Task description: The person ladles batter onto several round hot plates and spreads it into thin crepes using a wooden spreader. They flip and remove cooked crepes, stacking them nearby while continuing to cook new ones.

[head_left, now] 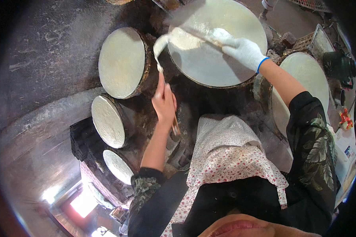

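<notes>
My left hand [164, 103], bare, is closed round the wooden handle [175, 127] of a ladle. The ladle's curved head [160, 46] is coated in white batter and hangs by the left edge of a large round griddle [225, 75]. Over that griddle, my right hand [243, 51] wears a white glove with a blue cuff. Its fingers grip a thin, light-brown stick-like tool [209, 40], whose far end reaches a creamy patch of batter [184, 39]. A whiter patch [220, 34] lies beside the gloved fingers.
Round griddles stand down the left: a large one [122, 63], a smaller one [108, 121], and a third [118, 166]. Another griddle [307, 75] is partly behind my right arm. A dark container [338, 65] and a red-and-yellow item [345, 119] sit at far right.
</notes>
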Demonstrator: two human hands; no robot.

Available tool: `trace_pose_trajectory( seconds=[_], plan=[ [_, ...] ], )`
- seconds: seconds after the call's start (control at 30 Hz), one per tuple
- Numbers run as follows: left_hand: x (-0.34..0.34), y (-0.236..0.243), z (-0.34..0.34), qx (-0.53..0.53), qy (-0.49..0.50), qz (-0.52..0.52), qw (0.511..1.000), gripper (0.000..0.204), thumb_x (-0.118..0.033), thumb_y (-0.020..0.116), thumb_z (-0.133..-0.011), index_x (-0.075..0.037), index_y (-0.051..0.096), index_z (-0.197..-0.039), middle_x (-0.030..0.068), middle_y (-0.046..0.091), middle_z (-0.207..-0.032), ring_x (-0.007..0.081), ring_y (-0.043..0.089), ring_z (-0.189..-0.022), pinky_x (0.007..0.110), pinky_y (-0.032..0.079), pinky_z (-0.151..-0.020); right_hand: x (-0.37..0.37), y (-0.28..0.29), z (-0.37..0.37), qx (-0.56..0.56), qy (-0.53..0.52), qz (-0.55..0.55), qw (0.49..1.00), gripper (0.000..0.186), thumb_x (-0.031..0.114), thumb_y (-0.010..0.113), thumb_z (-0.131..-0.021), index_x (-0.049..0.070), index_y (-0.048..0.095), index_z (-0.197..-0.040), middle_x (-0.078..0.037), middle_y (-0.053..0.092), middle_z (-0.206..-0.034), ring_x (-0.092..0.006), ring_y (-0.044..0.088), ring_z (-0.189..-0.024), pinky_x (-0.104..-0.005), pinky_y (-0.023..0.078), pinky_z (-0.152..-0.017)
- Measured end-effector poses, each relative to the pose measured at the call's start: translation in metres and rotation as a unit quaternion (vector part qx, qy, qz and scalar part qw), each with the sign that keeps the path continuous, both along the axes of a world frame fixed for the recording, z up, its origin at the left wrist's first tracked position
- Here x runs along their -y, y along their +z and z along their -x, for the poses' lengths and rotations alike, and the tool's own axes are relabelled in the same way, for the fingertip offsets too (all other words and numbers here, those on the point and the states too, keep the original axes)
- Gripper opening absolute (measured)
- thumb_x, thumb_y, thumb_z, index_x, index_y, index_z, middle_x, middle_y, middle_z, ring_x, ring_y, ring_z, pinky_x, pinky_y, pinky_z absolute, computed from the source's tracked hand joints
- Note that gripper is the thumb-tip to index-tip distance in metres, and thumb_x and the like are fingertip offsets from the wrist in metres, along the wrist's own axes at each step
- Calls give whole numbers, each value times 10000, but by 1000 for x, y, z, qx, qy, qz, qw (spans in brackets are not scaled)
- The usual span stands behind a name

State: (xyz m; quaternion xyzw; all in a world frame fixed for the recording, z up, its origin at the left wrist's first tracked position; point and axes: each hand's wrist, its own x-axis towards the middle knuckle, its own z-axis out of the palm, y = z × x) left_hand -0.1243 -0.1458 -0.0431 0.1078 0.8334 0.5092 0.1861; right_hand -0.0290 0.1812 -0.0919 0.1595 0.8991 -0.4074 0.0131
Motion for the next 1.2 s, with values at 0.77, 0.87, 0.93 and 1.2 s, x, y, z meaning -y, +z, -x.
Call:
trace_pose_trajectory(
  seconds=[0.77, 0.87, 0.93, 1.2],
  plan=[
    [44, -4, -43, 92, -65, 51, 992, 526, -26, 527, -1083, -130, 493, -1597, -60, 456, -692, 22, 397, -585, 209, 378, -527, 49, 15, -140, 65, -65, -29, 995, 401, 244, 724, -977, 225, 710, -1378, -122, 785, -1121, -259, 783, -961, -325, 599, -853],
    [58, 22, -35, 158, -143, -25, 977, 544, -15, 516, -1085, -118, 454, -1616, -56, 489, -656, 22, 440, -539, 209, 388, -492, 80, 38, -157, 74, -227, 158, 958, 460, 62, 683, -998, -2, 622, -1450, -117, 649, -1473, -186, 594, -1352, -320, 420, -1167],
    [65, 41, -20, 74, -195, -96, 973, 544, -5, 511, -1082, -79, 440, -1616, -50, 505, -638, 31, 458, -507, 213, 383, -460, 112, 40, -157, -56, -264, 189, 944, 524, 59, 659, -1012, -10, 545, -1518, -121, 584, -1542, -210, 535, -1418, -330, 369, -1206],
    [114, 115, 51, -142, -206, -345, 905, 620, -181, 435, -1151, -84, 168, -1701, 35, 537, -621, 72, 416, -452, 230, 329, -439, 293, -31, 97, -239, -246, 580, 739, 537, 134, 453, -1082, 113, 412, -1617, -147, 539, -1544, -247, 663, -1141, -372, 515, -1008]
  ],
)
